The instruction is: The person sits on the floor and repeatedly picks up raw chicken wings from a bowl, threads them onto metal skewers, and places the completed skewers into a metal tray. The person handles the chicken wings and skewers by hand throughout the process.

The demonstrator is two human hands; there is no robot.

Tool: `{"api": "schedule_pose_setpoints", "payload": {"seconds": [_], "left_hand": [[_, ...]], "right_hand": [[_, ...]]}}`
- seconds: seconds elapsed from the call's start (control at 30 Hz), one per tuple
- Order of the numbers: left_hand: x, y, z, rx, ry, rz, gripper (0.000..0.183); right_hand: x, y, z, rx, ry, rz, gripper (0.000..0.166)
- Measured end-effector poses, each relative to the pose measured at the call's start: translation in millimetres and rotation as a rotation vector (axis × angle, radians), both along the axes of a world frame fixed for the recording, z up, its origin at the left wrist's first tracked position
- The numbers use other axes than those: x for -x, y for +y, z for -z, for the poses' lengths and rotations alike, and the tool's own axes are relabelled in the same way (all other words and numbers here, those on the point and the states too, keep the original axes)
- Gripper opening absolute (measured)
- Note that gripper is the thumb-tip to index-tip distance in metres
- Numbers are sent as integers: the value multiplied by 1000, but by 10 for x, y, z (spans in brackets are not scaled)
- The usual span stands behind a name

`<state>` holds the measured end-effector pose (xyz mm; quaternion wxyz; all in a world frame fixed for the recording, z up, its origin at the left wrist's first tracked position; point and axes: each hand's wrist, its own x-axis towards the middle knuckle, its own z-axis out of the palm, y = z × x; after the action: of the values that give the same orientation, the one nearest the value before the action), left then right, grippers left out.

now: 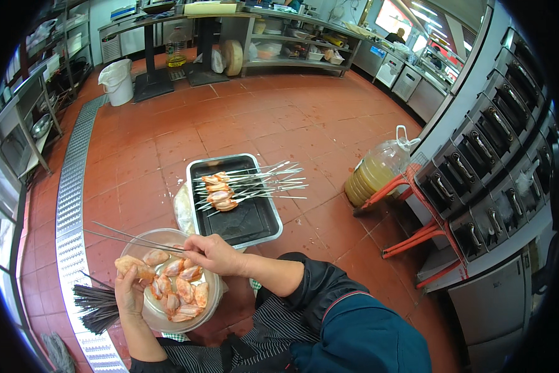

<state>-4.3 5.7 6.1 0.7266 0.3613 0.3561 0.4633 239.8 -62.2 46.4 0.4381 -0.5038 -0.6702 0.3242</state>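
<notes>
My left hand [129,293] grips a raw marinated chicken wing piece [133,265] above the left rim of a clear round plastic tub [217,298]. In the tub lie several more raw wing pieces [185,290]. Two thin metal skewers [130,239] are pinched in my right hand [218,255], their long ends pointing left past the tub. Whether any meat is on them under my fingers is hard to tell. Just beyond sits a dark rectangular tray [242,228] with a silver rim, holding several skewers threaded with wings [219,191], their bare ends overhanging its right side.
A bundle of dark skewers [95,305] stands left of the tub. Along the left runs a metal drain grate [71,210] in the red tile floor [307,107]. To the right are a large jug of yellowish liquid [377,172], a red stool [414,233] and drawer-like handled units [484,144].
</notes>
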Motion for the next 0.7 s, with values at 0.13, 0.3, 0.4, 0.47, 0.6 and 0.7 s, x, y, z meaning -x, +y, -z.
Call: {"api": "schedule_pose_setpoints", "payload": {"seconds": [0.13, 0.3, 0.4, 0.47, 0.6, 0.7], "left_hand": [[-24, -7, -67, -2, -31, -14, 23], [63, 83, 65, 47, -143, -145, 24], [101, 99, 64, 73, -188, -161, 24], [98, 74, 0, 78, -215, -144, 24], [72, 57, -26, 41, -235, -77, 23], [107, 122, 117, 42, -226, -79, 23]], "right_hand": [[9, 15, 64, -11, -15, -25, 13], [37, 3, 45, 3, 87, -6, 14], [59, 5, 66, 31, 88, -6, 14], [60, -3, 90, 93, 48, -19, 13], [68, -12, 178, 74, -53, -51, 11], [74, -22, 202, 133, 20, -78, 10]]}}
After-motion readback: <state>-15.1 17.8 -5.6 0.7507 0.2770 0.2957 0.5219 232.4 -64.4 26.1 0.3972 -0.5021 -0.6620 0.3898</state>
